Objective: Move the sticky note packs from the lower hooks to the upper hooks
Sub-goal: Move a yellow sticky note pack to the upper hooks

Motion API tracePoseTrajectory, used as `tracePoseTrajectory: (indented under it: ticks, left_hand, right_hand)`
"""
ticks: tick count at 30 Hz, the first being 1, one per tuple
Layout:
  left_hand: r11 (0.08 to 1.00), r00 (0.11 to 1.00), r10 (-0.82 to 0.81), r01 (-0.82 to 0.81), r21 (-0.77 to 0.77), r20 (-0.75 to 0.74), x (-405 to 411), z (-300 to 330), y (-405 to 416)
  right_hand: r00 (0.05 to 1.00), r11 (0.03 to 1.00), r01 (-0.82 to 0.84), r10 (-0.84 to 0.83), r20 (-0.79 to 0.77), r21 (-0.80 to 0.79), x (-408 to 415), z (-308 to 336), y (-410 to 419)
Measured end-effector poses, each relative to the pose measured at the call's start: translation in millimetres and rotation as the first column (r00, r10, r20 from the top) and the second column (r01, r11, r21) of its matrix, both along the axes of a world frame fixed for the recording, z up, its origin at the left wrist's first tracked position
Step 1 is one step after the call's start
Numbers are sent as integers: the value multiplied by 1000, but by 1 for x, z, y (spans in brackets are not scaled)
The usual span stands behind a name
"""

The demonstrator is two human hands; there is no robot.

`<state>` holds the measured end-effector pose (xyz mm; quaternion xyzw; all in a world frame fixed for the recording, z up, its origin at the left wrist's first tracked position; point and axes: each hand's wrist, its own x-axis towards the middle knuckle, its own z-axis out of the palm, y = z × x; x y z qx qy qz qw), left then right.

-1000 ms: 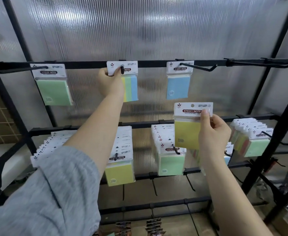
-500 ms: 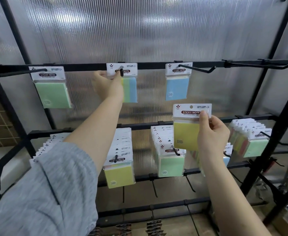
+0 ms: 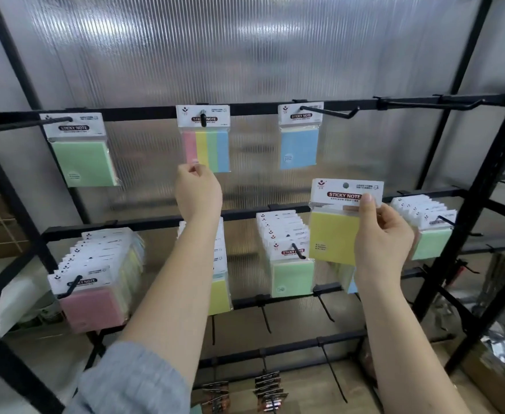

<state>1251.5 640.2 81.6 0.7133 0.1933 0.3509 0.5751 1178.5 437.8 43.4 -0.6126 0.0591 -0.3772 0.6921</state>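
Right hand [image 3: 381, 234] at center right, fingers pinching yellow pack [image 3: 335, 231] off any hook. Left hand [image 3: 197, 189] at center, fingers curled, touching striped pack [image 3: 206, 150] on upper hook [image 3: 203, 121].

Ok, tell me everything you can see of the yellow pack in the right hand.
The yellow sticky note pack is a square yellow pad in a clear sleeve with a white header card printed STICKY NOTE and a round hang hole at the top. It is off any hook, upright, facing the camera, in front of the lower rail's packs and below the upper rail. The right hand pinches its right side, thumb on the header's front. Nothing else visibly touches it.
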Motion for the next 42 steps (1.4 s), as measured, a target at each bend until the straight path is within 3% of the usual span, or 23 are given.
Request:
tracePoseTrajectory:
  ticks: [9, 15, 19, 23, 28, 33, 42]
  left_hand:
    - [949, 934, -297, 311, 44, -196, -17, -45, -36]
    - [898, 907, -300, 373, 233, -294, -12, -44, -69]
    - [869, 885, -325, 419, 264, -334, -6, -47, -95]
    - [854, 898, -230, 372, 365, -376, -3, -54, -122]
    - [919, 924, -124, 245, 310, -363, -6, -57, -161]
    - [913, 921, -11, 168, 371, -390, -18, -54, -191]
    - [924, 921, 55, 100, 370, -387, -19, -53, -192]
  right_hand:
    - [1000, 997, 18, -18, -4, 72, -14, -2, -22]
    - [1000, 998, -8, 8, -6, 54, -15, 3, -51]
    - [1000, 999, -13, 13, 25, 30, -8, 10, -83]
    - [995, 997, -75, 74, 71, 13, 9, 24, -123]
    - [970, 980, -194, 199, 139, -53, 29, 58, -172]
    - [944, 961, -267, 276, 181, -71, 47, 86, -194]
    - [941, 950, -306, 290, 173, 67, 68, 91, -187]
